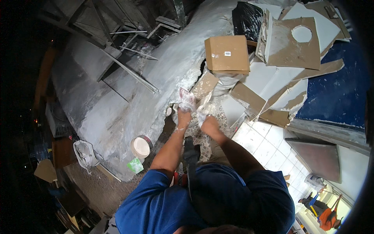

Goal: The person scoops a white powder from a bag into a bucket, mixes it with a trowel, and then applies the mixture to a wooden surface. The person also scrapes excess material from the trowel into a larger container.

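Observation:
Both my arms reach forward, low beside the edge of a plaster-covered sheet. My left hand (184, 117) is closed on a crumpled clear plastic bag (187, 99) with reddish marks and white powder on it. To its right, my right hand (210, 124) grips a whitish, dusty plastic sack (204, 107); its fingers are partly blurred. Whether the bag and the sack are joined, I cannot tell. White dust coats the skin of both hands. A white bucket (141, 147) of pale material stands left of my left forearm, with a green packet (135, 165) beside it.
The grey, plaster-smeared sheet (117, 97) fills the left. A cardboard box (227, 54), a black bag (247, 19) and broken plasterboard (288, 43) are piled ahead on the right. Long thin strips (132, 74) lie across the sheet. White floor tiles (265, 146) lie right of me.

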### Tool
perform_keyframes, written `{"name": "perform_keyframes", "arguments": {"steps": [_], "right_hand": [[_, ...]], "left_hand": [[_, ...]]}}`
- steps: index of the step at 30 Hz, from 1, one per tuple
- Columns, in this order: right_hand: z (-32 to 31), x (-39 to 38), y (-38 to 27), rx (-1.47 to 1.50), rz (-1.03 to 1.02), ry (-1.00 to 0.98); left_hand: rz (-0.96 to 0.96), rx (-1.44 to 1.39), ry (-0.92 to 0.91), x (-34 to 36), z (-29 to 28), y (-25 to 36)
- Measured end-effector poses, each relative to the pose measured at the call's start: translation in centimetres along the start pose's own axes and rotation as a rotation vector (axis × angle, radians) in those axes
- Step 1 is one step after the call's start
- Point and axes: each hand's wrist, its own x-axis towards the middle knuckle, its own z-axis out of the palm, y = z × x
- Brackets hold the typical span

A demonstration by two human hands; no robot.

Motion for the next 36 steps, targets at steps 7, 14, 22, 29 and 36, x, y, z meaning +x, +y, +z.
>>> {"name": "perform_keyframes", "arguments": {"steps": [7, 14, 22, 29, 36], "right_hand": [[-2.4, -0.3, -1.2, 0.066, 0.222, -0.148], [-3.9, -0.2, -1.3, 0.295, 0.209, -0.125], [-0.4, 0.4, 1.6, 0.374, 0.167, -0.027], [-1.7, 0.3, 1.7, 0.413, 0.226, -0.034], [-4.1, -0.4, 1.4, 0.474, 0.312, 0.061]], "left_hand": [[-0.072, 0.015, 0.025, 0.2, 0.6, 1.0], [-0.113, -0.088, -0.111, -0.3, -0.2, 1.0], [-0.095, -0.060, -0.215, 0.0, 0.0, 1.3], [-0.143, -0.152, -0.241, 1.4, 1.2, -0.1], [-0.217, -0.049, -0.242, 2.1, 1.3, -0.1]]}}
